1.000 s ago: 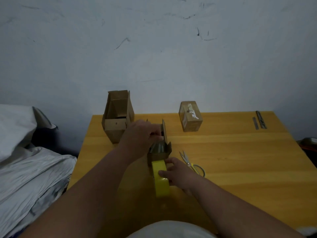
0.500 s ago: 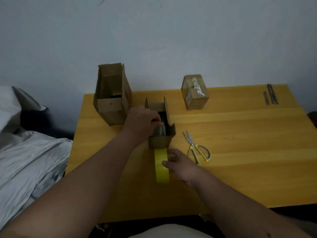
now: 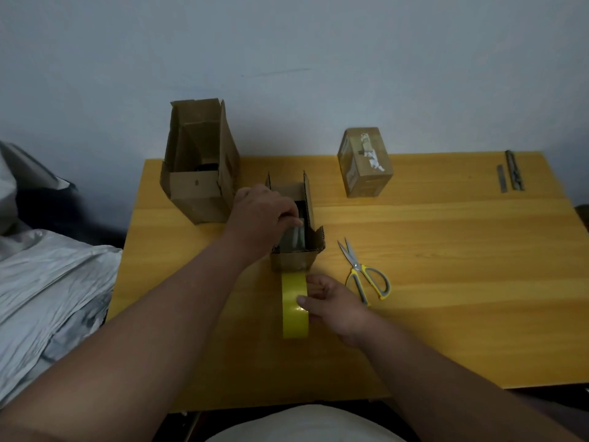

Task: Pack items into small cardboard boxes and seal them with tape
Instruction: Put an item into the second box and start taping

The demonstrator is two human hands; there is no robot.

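A small open cardboard box stands mid-table with its flaps up. My left hand reaches over its left side, fingers curled on a shiny wrapped item inside the box. Just in front of the box a yellow tape roll stands on edge. My right hand grips the roll from its right side, thumb on the outer face. A sealed small box stands at the back of the table.
A taller open carton stands at the back left of the wooden table. Yellow-handled scissors lie right of the tape. Two metal strips lie at the far right corner. Grey bedding lies left of the table.
The view has tilted downward, so everything sits lower in frame. My left hand stays in the small box and my right hand stays on the tape roll.
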